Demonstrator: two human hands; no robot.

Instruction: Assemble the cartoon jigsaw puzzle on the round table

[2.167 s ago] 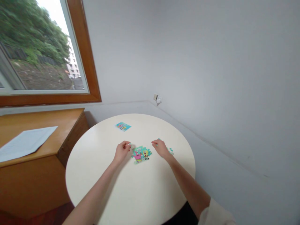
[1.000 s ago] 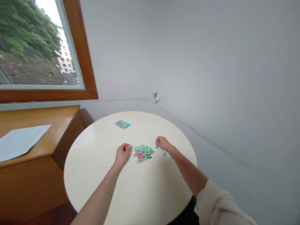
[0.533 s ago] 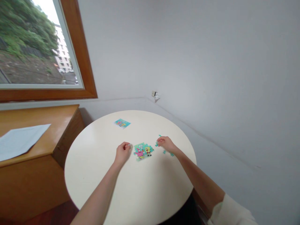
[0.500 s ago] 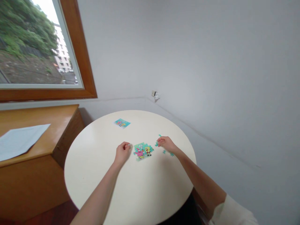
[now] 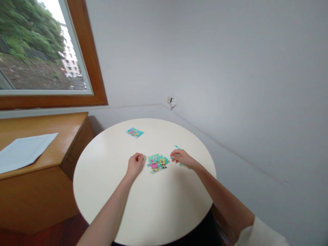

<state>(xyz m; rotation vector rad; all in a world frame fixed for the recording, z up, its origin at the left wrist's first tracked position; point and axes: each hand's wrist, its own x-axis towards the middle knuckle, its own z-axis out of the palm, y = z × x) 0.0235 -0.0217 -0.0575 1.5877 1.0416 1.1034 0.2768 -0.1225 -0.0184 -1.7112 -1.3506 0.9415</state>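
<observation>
A partly assembled jigsaw puzzle (image 5: 156, 163) with cartoon figures lies between my hands on the round white table (image 5: 153, 201). My left hand (image 5: 135, 164) is just left of it, thumb and fingers pinching a small pale puzzle piece (image 5: 144, 157). Just past the puzzle's right edge, my right hand (image 5: 181, 157) has its fingertips closed on a teal puzzle piece (image 5: 172, 158). Loose teal pieces (image 5: 177, 147) lie behind the right hand, and others (image 5: 180, 164) show below it, partly covered by the hand and wrist.
A small picture card (image 5: 135, 132) with the same cartoon figures lies toward the table's far side. To the left stands a wooden cabinet (image 5: 69, 126) with a pale sheet (image 5: 28, 150) on it. White walls close in behind and right, with a plugged socket (image 5: 171, 101).
My right hand has lifted a teal piece and turned slightly toward the puzzle. The left hand keeps its pinch beside the puzzle. The whole view has shifted slightly.
</observation>
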